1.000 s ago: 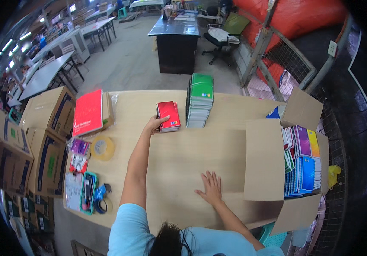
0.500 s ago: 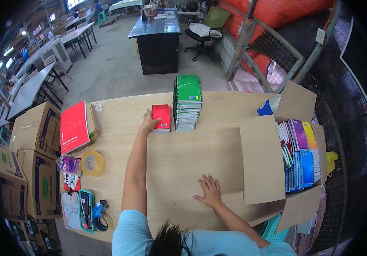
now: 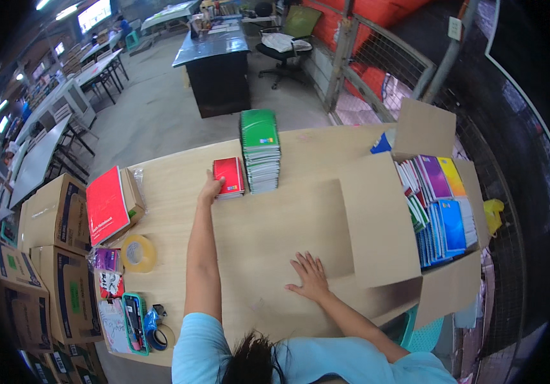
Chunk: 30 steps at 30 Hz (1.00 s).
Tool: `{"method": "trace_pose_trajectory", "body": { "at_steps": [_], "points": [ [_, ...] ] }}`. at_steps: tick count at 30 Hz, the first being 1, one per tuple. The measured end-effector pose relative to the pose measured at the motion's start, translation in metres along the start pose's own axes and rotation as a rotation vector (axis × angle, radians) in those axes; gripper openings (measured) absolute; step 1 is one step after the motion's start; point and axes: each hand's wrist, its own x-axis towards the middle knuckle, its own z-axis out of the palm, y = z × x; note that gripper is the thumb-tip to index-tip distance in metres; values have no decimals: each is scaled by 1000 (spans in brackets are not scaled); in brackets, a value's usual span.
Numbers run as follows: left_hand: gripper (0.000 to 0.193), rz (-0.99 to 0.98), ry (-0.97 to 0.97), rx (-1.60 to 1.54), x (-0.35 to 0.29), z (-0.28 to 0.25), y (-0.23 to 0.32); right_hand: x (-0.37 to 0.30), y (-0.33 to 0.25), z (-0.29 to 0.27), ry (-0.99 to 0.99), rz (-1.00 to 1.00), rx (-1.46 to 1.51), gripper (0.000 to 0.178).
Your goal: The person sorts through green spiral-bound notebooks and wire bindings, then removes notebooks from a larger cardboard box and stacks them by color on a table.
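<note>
Worktop, one, pale wood finish; clock read from its middle, twelve at the far edge.

Red notebooks, small, one low stack: lay flat at eleven o'clock, cover upward, just beside the green stack; whether the two touched could not be told.

Left hand: at the red stack's nine o'clock side, thumb over the top cover, other fingers along the edge and partly hidden; whether its grip was closed on the stack could not be told.

Green notebooks, spiral-bound, one tall stack: stood at twelve.

Right hand: at four, palm down, grip open and empty, fingers spread on the worktop.

Cardboard box, one, flaps open: at three, filled with blue notebooks, a purple notebook and a yellow notebook, among others.

Large red notebook, one: between nine and ten, atop a brown package.

Roll of clear tape, one: lay flat at nine.

Teal tray, one: at eight, holding pens.

Cartons, brown, several: stacked beyond the nine o'clock edge.
</note>
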Motion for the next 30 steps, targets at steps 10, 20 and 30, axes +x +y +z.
{"method": "trace_pose_trajectory", "body": {
  "at_steps": [10,20,30],
  "points": [
    [76,684,267,-106,-212,110,163,-28,4,-34,198,53,738,65],
    [50,1190,-171,230,-447,222,266,-177,46,-386,720,-12,442,29],
    [28,1087,-91,503,-463,266,283,-93,170,-423,274,-430,-146,25]
  ]
}}
